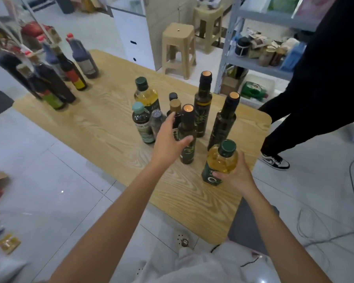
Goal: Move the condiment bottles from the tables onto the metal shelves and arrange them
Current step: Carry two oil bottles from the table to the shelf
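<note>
The left hand (pixel 168 137), fingers spread and holding nothing, sits just left of the upright dark olive-oil bottle (pixel 187 137) on the wooden surface (pixel 102 127), while the right hand (pixel 236 176) grips the yellow oil bottle (pixel 220 162).

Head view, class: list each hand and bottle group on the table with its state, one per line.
Right hand: grip closed on yellow oil bottle.
Left hand: open, reaching at nearest dark bottle.
Near bottle cluster: upright, capped.
Far sauce bottles: upright, capped.
</note>
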A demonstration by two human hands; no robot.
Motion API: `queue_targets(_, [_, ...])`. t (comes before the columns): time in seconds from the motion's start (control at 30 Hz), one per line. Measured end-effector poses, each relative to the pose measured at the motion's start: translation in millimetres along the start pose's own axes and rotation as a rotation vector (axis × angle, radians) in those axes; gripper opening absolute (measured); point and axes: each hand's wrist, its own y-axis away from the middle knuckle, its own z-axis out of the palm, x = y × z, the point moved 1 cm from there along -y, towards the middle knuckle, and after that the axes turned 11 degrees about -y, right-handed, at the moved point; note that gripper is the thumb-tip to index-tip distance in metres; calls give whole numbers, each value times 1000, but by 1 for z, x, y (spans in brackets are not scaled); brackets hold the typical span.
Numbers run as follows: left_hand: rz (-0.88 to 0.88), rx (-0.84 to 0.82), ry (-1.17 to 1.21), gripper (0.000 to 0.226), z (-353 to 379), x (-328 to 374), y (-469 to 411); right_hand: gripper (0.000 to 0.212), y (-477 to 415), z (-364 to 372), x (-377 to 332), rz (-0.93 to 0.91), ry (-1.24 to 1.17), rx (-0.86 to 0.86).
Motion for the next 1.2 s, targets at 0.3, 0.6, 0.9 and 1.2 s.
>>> queue_targets(0.3, [-28,-42,193,41,15,-18,-24,99,-6,3,9,-32,-68,0])
queue_targets(0.6, [-105,6,498,33,-14,-56,7,95,9,30,-3,-90,-1,93])
queue_targets(0.9, [-158,176,495,32,-110,-135,73,96,22,116,-55,-126,23,-129])
queue_targets(1.2, [-191,631,382,39,-286,-210,206,82,106,306,-178,-373,-56,-647])
